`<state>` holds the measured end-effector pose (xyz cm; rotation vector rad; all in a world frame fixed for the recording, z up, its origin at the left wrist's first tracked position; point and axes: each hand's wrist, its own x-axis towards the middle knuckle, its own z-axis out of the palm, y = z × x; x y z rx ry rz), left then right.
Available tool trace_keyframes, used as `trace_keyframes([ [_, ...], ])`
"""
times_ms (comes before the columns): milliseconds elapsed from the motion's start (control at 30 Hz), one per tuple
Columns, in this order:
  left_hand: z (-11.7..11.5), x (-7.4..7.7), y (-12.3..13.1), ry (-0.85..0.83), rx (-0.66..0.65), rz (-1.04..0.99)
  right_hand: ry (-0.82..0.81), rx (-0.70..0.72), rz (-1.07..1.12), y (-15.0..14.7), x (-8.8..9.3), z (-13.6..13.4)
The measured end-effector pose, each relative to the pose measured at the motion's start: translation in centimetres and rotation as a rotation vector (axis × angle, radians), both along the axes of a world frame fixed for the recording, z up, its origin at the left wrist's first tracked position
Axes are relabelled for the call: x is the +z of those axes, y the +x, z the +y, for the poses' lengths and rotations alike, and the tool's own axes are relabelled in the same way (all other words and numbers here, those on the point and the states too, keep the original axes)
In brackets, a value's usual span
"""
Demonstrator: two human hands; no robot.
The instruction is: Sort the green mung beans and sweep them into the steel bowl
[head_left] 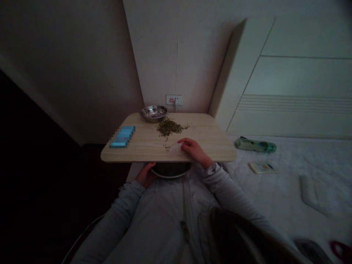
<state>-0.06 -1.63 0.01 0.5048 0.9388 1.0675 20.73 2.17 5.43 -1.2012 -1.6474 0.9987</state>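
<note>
Small green beans (169, 127), probably mung beans, lie in a loose pile on the wooden table (143, 152), with a few strays nearer its front edge. My right hand (194, 152) rests over the front of the tabletop, fingers closed on a pale, thin, see-through sheet (176, 149) that lies against the wood near the strays. Below the table edge, my left hand (145, 175) grips the left side of a bowl (172, 176) at my lap. The table hides part of that bowl and some of my left fingers; the bowl's inside is too dark to make out.
A shiny metal bowl (154, 113) stands at the table's back left corner. A blurred-out phone (123, 136) lies at the left. On the white bed (288, 194) to the right are a green bottle (255, 145) and a pale box-like object (263, 168). A wall socket (174, 99) is behind.
</note>
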Motion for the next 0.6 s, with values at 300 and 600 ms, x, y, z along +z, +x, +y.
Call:
trace_keyframes([
  [300, 0.18, -0.3, -0.12, -0.014, -0.018, 0.016, 0.04, -0.061, 0.049, 0.0, -0.25, 0.21],
  [600, -0.06, 0.38, 0.04, -0.009, 0.007, 0.037, 0.066, -0.051, -0.022, 0.04, -0.61, 0.36],
])
